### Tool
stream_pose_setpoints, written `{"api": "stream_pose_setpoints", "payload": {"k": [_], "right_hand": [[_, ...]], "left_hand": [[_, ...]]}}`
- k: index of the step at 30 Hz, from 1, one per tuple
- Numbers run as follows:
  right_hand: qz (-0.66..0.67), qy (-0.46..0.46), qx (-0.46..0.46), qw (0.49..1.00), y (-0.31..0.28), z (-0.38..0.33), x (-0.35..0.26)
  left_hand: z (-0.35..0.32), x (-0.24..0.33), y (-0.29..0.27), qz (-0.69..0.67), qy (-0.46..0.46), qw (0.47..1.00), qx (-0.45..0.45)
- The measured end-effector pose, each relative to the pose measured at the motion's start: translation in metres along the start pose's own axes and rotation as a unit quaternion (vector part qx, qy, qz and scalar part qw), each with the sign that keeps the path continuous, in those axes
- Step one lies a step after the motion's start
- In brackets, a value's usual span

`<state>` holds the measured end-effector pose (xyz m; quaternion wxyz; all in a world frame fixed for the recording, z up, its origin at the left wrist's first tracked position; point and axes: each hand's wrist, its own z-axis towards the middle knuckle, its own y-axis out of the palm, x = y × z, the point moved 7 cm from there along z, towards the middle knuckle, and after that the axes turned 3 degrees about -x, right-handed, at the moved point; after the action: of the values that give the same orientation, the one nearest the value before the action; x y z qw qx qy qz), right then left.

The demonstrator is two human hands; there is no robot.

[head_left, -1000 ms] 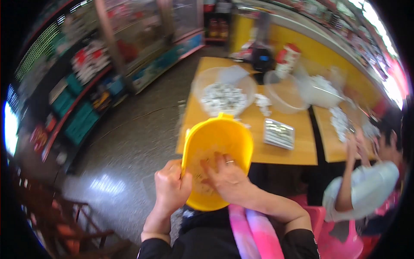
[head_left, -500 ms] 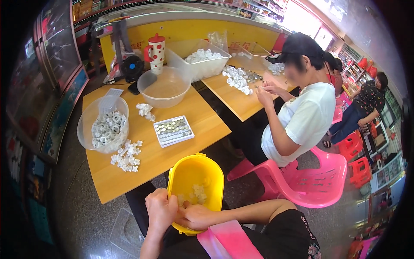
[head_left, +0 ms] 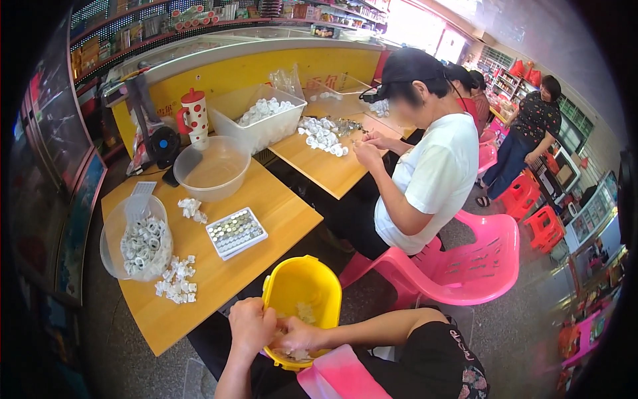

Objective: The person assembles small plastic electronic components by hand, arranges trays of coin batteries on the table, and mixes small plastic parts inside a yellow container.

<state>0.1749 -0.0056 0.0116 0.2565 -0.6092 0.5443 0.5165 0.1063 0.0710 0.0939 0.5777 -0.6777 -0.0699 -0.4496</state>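
A yellow plastic bucket point(head_left: 309, 279) is tilted in front of my lap. My left hand point(head_left: 251, 326) is closed on its left rim. My right hand point(head_left: 299, 334) is down inside the bucket with its fingers curled, and the left hand partly covers the fingertips. What they hold, if anything, I cannot make out. Small whitish translucent pieces point(head_left: 306, 312) lie on the bucket's inside, with more below my right hand.
On the wooden table point(head_left: 266, 266) are a clear tub point(head_left: 106, 246) of white parts, loose white pieces point(head_left: 177, 279), a tray of round metal discs point(head_left: 236, 233) and a clear basin point(head_left: 212, 169). A person in white point(head_left: 425, 166) works at the right beside a pink chair point(head_left: 478, 259).
The view has turned to the right, so the table and the person appear farther left. My right hand has shifted slightly within the bucket, and fewer whitish pieces show above it.
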Motion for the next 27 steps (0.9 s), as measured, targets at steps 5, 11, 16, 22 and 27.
{"api": "stream_pose_setpoints", "payload": {"k": [5, 11, 16, 22, 27], "right_hand": [[0.06, 0.04, 0.033, 0.997, -0.059, -0.001, 0.015], [-0.115, -0.1, 0.082, 0.985, -0.114, -0.017, -0.069], [-0.412, -0.131, 0.136, 0.892, -0.108, -0.035, -0.1], [-0.609, -0.267, 0.121, 0.737, -0.081, -0.04, -0.111], [-0.561, -0.385, 0.248, 0.689, -0.086, -0.053, -0.14]], "left_hand": [[0.029, 0.005, 0.026, -0.006, 0.003, 1.0, -0.026], [0.039, -0.007, 0.035, -0.068, -0.048, 0.997, 0.0], [0.048, -0.001, 0.047, -0.052, -0.035, 0.998, -0.02], [0.039, -0.003, 0.045, -0.085, -0.03, 0.996, 0.027], [0.045, -0.006, 0.045, -0.093, -0.022, 0.995, 0.018]]}}
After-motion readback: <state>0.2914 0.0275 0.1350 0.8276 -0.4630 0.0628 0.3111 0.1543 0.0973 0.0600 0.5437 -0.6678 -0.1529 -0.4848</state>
